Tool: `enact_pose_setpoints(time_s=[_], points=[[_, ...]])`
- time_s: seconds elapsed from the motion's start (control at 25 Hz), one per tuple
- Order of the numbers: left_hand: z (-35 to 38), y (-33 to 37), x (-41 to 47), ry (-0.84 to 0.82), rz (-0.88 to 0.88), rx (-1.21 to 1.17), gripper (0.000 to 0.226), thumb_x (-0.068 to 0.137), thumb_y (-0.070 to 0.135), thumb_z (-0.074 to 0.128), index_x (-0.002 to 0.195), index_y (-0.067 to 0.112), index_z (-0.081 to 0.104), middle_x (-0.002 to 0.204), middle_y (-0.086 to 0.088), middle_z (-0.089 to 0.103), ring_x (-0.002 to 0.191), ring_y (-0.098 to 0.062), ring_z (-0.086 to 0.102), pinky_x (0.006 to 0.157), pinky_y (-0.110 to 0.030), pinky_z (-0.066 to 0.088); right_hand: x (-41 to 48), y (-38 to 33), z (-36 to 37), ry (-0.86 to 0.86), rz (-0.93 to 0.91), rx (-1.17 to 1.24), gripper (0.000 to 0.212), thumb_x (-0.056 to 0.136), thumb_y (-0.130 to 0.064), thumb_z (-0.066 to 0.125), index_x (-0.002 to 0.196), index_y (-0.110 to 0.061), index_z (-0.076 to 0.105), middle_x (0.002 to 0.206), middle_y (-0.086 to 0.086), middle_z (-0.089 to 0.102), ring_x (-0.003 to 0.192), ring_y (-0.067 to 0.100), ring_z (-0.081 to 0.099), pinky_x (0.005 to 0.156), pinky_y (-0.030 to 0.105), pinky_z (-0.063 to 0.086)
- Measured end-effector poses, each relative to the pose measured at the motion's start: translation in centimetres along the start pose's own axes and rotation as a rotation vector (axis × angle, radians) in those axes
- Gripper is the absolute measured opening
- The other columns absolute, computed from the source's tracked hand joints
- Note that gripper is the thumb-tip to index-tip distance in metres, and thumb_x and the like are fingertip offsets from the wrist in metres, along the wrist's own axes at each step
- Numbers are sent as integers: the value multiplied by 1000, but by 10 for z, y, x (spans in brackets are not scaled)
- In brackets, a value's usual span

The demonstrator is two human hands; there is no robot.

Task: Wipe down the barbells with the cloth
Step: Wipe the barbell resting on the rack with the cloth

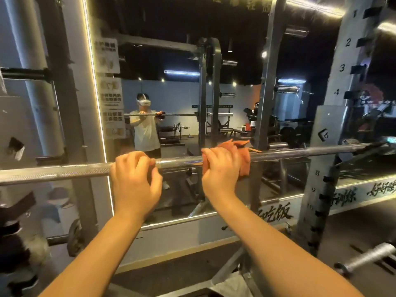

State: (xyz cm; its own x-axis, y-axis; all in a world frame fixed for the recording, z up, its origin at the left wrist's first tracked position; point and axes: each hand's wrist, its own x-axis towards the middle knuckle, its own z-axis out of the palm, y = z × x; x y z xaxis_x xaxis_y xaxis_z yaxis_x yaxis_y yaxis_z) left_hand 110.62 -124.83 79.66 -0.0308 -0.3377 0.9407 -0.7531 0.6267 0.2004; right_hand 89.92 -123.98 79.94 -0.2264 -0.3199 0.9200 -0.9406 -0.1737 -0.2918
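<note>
The barbell [64,172] was stretched across the rack [321,159]. Left of centre it was gripped bare by the left hand [135,179], fingers [132,159] curled over. Just right, the orange cloth [243,156] was wrapped round the shaft and clenched there by the right hand [220,168]. Wiping was judged underway at mid-bar; the right-hand stretch was reckoned outstanding.

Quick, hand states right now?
Left hand: fingers curled over the bare barbell, gripping it.
Right hand: grips the orange cloth wrapped round the barbell.
</note>
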Motion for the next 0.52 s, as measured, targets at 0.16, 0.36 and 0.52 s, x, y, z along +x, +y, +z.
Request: enact_pose_setpoints(time_s=[0.16,0.36,0.52], points=[[1,-7,-5,15,-15,30,23,81,15,57,99,6,68,112,-13,62,108,-38,51,94,-48,35,-19,-59,15,-183,-288,77,58,79,-17,50,136,-13,63,131,5,65,129,25,54,124,50,18],[11,16,-10,-55,-181,123,32,80,17,61,111,9,62,129,-14,52,126,-39,43,108,-55,25,3,28,-13,-198,-394,34,62,76,-6,61,138,-12,62,137,7,62,135,26,52,121,49,26],[24,36,-7,-45,-326,106,37,76,3,73,111,6,62,128,-15,51,128,-37,40,107,-54,25,27,137,-62,-144,-192,-87,41,85,-2,59,123,-17,66,123,-1,63,124,19,54,114,50,36]])
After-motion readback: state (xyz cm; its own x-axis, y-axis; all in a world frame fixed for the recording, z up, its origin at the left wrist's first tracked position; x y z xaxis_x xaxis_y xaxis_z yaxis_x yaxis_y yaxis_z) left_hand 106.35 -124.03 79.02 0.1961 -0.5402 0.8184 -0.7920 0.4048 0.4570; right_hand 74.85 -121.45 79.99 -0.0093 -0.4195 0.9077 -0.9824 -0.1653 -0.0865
